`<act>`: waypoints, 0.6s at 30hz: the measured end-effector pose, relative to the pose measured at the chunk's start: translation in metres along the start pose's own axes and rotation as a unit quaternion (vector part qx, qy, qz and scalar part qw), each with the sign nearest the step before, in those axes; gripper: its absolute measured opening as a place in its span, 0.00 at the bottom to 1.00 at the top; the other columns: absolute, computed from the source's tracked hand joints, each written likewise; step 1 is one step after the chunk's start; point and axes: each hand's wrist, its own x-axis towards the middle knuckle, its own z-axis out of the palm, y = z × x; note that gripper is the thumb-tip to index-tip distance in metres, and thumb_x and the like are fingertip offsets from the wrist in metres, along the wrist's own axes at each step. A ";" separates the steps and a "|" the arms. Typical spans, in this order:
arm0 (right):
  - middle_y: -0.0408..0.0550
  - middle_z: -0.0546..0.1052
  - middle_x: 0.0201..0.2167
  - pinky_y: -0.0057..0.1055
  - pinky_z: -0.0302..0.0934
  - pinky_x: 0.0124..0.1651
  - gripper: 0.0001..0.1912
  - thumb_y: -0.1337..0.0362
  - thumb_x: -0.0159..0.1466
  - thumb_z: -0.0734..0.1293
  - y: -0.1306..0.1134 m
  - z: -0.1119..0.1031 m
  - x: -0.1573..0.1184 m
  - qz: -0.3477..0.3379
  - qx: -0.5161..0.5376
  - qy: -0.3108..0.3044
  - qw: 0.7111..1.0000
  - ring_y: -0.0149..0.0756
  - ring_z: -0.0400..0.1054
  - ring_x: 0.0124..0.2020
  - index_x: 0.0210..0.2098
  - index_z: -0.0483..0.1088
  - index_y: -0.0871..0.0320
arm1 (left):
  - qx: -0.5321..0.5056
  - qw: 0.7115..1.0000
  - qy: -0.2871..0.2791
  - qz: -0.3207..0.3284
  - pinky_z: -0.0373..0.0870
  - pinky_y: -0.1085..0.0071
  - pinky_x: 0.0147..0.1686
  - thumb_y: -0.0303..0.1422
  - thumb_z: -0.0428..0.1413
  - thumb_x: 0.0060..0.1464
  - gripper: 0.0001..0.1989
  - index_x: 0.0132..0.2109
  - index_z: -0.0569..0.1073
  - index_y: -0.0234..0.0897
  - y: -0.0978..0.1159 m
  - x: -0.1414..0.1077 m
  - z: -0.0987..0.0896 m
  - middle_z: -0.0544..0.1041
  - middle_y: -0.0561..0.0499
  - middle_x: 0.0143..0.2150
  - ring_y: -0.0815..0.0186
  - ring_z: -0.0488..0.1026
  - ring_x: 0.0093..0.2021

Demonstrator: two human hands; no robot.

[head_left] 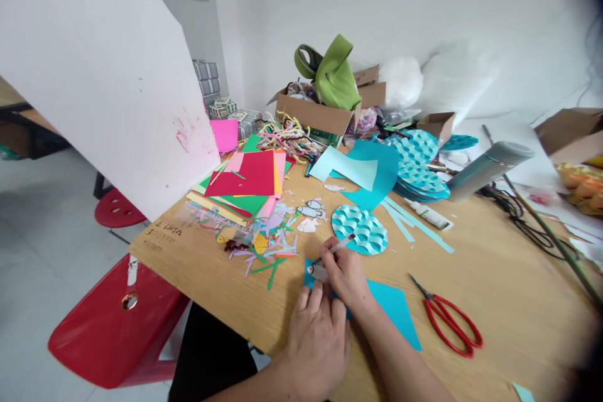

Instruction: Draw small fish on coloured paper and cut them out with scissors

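Paper strips (274, 275) lie left of centre on the surface (518, 289), a wave-patterned disc (359, 230) right of centre, red-handled scissors (447, 320) lower right. Lower centre, the right hand (346, 273) grips a pen (342, 244) beside a pale, dark-eyed fish cutout (317, 272) on blue paper (393, 311); the left hand (318, 333), grasping nothing, presses down.

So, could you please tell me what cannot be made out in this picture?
All in the head view:
Blue paper: part hidden under the left hand and right hand.
Paper fish: one end covered by the right hand.
Cardboard box: contents partly hidden by the green bag.
Small white bottle: label print too small to read.
Pale blue scrap: cut off by the bottom edge.
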 end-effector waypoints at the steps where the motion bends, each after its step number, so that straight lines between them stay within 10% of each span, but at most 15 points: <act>1: 0.40 0.66 0.18 0.28 0.53 0.25 0.13 0.60 0.65 0.56 0.000 0.000 0.000 -0.001 -0.001 0.000 1.000 0.31 0.61 0.19 0.24 0.60 0.55 | 0.004 1.000 0.006 0.003 0.62 0.52 0.55 0.32 0.50 0.61 0.10 0.46 0.71 0.33 0.000 0.000 0.001 0.75 0.40 0.52 0.50 0.64 0.60; 18: 0.40 0.69 0.16 0.28 0.55 0.24 0.13 0.60 0.65 0.57 0.002 0.002 -0.002 0.024 0.025 -0.030 0.999 0.32 0.64 0.19 0.25 0.60 0.54 | 0.007 1.000 0.002 0.007 0.60 0.51 0.57 0.33 0.49 0.63 0.18 0.56 0.68 0.30 -0.001 0.001 0.003 0.70 0.36 0.60 0.49 0.63 0.62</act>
